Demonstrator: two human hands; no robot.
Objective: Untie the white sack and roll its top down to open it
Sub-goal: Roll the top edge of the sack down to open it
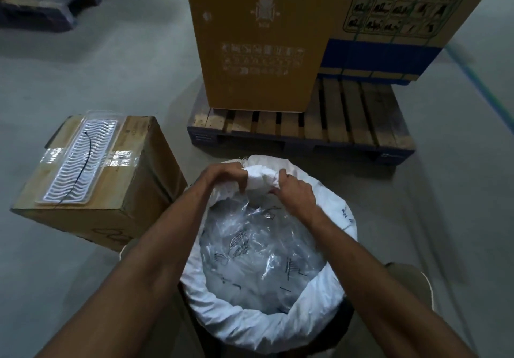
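Observation:
The white sack (230, 316) stands open on the floor in front of me, its rim folded outward into a thick white roll. Inside lies crumpled clear plastic (258, 249) with dark printed marks. My left hand (225, 175) and my right hand (294, 193) both pinch the far part of the rim, a few centimetres apart, with a bunched fold of white fabric between them. No tie or string shows on the sack.
A taped cardboard box (116, 188) with a clear plastic tray (80, 157) on top sits at the left, close to my left forearm. Beyond the sack is a wooden pallet (347, 127) carrying tall cardboard cartons (256, 38). Another pallet (50, 4) lies far left.

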